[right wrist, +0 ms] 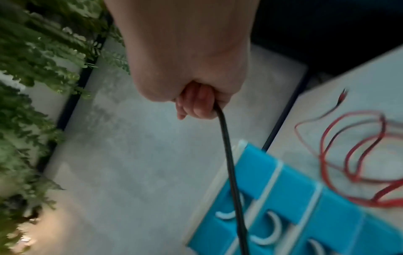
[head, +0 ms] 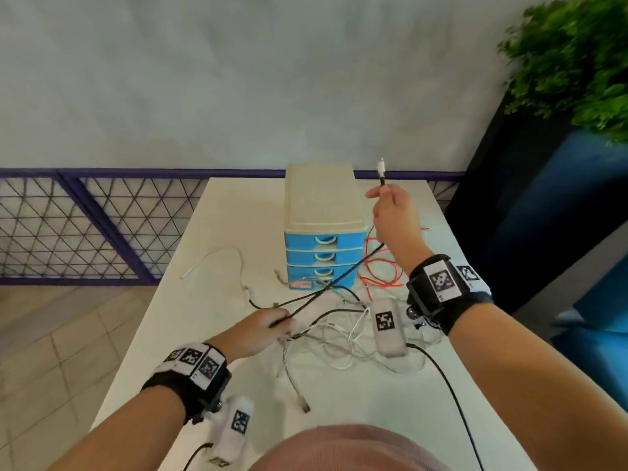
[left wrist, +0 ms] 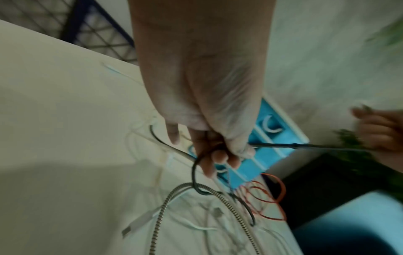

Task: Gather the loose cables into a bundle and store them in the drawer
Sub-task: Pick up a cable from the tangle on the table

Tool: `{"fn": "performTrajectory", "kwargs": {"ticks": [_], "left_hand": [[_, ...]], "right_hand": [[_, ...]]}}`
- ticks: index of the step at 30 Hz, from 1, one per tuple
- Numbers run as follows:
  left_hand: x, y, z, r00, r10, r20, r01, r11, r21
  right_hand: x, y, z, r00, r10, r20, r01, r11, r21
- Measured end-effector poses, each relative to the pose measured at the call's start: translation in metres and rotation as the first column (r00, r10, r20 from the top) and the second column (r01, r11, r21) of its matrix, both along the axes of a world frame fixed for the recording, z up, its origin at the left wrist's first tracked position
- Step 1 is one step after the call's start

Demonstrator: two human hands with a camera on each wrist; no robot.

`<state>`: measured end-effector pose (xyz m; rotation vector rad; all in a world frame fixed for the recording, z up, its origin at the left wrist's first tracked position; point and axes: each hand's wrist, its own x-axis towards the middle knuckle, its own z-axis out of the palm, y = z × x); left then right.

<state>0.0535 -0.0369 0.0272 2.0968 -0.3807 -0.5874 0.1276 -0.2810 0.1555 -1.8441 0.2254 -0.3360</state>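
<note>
White tabletop (head: 217, 334) by a grey wall is holding the work: right hand (head: 394, 215) is pinching a thin black cable (head: 353, 270) near its white plug end, left hand (head: 261, 329) fingers curled round its lower run, so it's stretching taut diagonally btwn them. Remaining white, braided & red wires (head: 377, 273) are lying tangled just right of the left hand, nearer it, in front of the blue-fronted plastic drawer unit (head: 323, 253), all drawers closed.

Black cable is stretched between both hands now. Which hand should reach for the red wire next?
Probably the right hand: the red wire lies just below it, right of the drawer unit. The left hand grips the black cable across the tangle.
</note>
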Motion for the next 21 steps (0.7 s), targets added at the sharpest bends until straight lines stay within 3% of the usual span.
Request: {"fn": "performTrajectory", "kwargs": {"ticks": [3,5,7,9,11,14,17,19,21], "left_hand": [[0.008,0.010,-0.002,1.000,-0.003,-0.003,0.003,0.996,0.093],[0.016,0.003,0.000,0.998,-0.049,0.046,0.041,0.985,0.168],[0.027,-0.008,0.006,0.990,-0.017,0.138,-0.002,0.991,0.137],[0.035,-0.025,0.022,0.974,0.074,0.213,-0.075,0.997,-0.002],[0.040,-0.044,0.047,0.958,0.167,0.233,-0.126,0.976,-0.179],[0.039,-0.063,0.087,0.954,0.287,0.090,-0.222,0.873,-0.434],[0.034,-0.063,0.106,0.965,0.197,-0.172,-0.261,0.772,-0.580],[0.032,-0.059,0.109,0.969,0.123,-0.214,-0.229,0.772,-0.593],[0.032,-0.057,0.107,0.985,0.096,-0.145,-0.160,0.826,-0.541]], "right_hand": [[-0.009,-0.024,-0.018,0.969,-0.239,0.058,0.243,0.967,-0.081],[-0.018,-0.026,-0.029,0.971,-0.225,0.083,0.237,0.953,-0.188],[-0.026,-0.018,-0.034,0.999,0.031,-0.027,-0.039,0.930,-0.366],[-0.036,-0.001,-0.039,0.904,0.337,-0.261,-0.422,0.800,-0.426],[-0.044,0.014,-0.046,0.812,0.460,-0.359,-0.581,0.689,-0.433],[-0.042,0.023,-0.040,0.851,0.459,-0.253,-0.524,0.772,-0.360],[-0.035,0.025,-0.019,0.851,0.501,-0.156,-0.524,0.809,-0.266],[-0.032,0.027,-0.012,0.857,0.502,-0.120,-0.516,0.833,-0.202],[-0.031,0.030,-0.014,0.864,0.483,-0.141,-0.502,0.846,-0.179]]}}
